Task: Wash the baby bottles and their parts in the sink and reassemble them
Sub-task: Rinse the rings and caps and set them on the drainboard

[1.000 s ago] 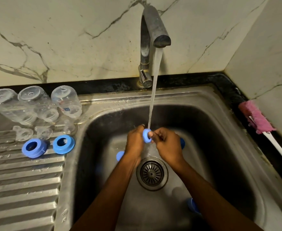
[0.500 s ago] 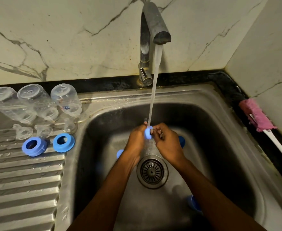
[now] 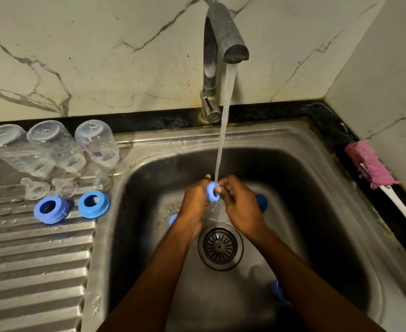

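While water from the tap [image 3: 225,29] falls onto it, both hands — left hand [image 3: 193,202], right hand [image 3: 241,207] — pinch a blue bottle ring [image 3: 212,191] above the sink [image 3: 317,212] drain, likely for rinsing; washed bottles [image 3: 53,147] drain far left.

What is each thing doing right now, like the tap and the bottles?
tap, running.
held ring, under the stream, gripped by left hand and right hand.
three bottles, upside down on the drainboard.
two blue rings, lying flat on the drainboard.
brush, lying unused beside the sink.
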